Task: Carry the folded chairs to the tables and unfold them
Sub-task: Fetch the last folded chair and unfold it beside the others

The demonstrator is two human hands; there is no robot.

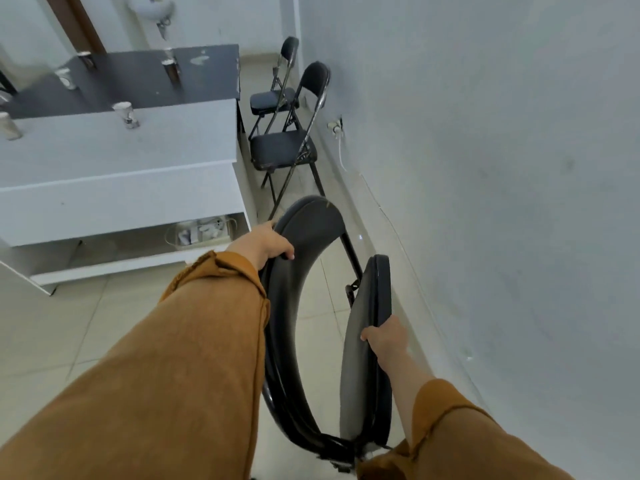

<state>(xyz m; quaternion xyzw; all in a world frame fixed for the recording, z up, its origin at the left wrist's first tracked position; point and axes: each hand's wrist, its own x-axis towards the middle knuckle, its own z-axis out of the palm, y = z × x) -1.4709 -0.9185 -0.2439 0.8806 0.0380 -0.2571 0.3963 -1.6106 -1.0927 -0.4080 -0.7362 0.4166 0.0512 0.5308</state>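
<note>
left hand (266,242) fingers curled over the backrest top of the black folding chair (308,226); right hand (384,337) clamped on its seat edge. Chair half open, between white table (121,150) and wall (485,168), near two unfolded chairs (282,148).

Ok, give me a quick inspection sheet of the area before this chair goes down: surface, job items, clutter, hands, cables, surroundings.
Surface: pale tiled floor; white table with a dark table behind it.
Job's things: black folding chair in hand, seat and backrest spread apart; near unfolded chair and far unfolded chair stand along the wall beside the tables.
Clutter: cups on both tables; clear container on the shelf under the white table.
Grippers: left hand grips the backrest; right hand grips the seat edge.
Cables: white cable hangs from a wall socket.
Surroundings: that wall close on the right; sink on the far wall.
</note>
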